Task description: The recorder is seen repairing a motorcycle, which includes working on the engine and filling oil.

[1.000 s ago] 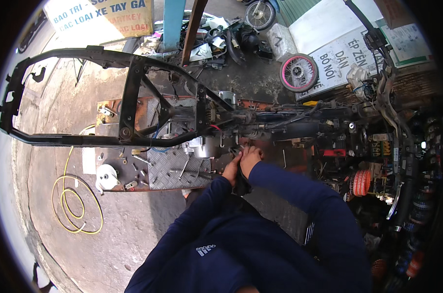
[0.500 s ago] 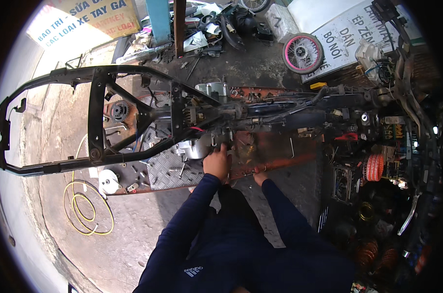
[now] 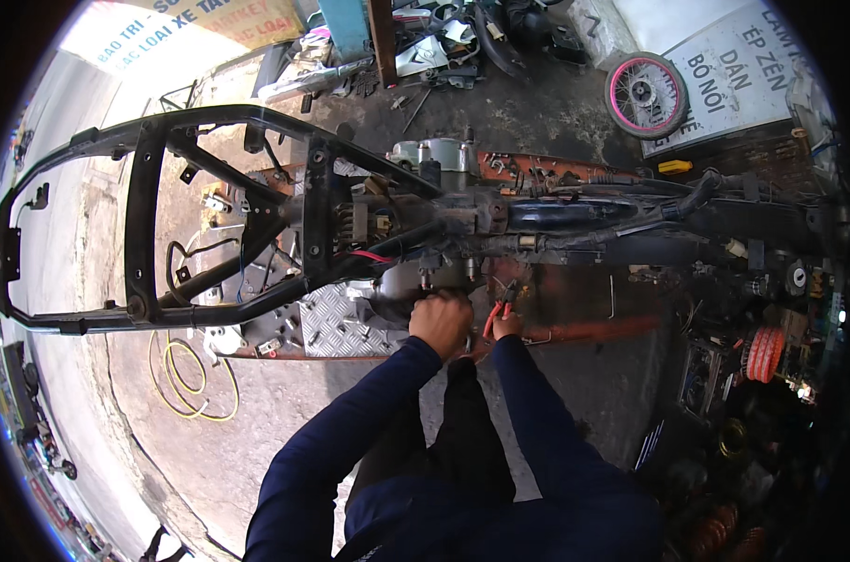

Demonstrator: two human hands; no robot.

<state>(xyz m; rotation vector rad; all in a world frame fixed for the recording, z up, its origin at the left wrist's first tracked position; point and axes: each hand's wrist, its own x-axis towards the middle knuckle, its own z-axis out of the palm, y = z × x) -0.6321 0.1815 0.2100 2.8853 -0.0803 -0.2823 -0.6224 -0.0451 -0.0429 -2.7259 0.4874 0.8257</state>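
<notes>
A bare black motorcycle frame [image 3: 141, 225] stretches across the view above a low red work stand [image 3: 584, 330]. My left hand [image 3: 442, 321] is closed, its fingers curled down beside the silver engine casing [image 3: 411, 279] under the frame; what they grip is hidden. A dark patch, perhaps cloth, lies just left of that hand. Right of it, my right hand [image 3: 509, 325] is closed around red-handled pliers [image 3: 494, 317], whose dark jaws point up toward the frame. A thin pink-red wire [image 3: 373, 254] shows at the frame near the engine.
Loose bolts and small parts lie on the stand's ribbed metal plate [image 3: 336, 330]. A yellow hose [image 3: 172, 375] coils on the floor at left. A pink-rimmed wheel [image 3: 647, 96] leans on a sign at the back. Tools and an orange-red coil [image 3: 764, 354] crowd the right side.
My right hand has come up from the stand's edge, with red pliers now visible in it. My left hand stays by the engine, its fingers more curled. The view has shifted.
</notes>
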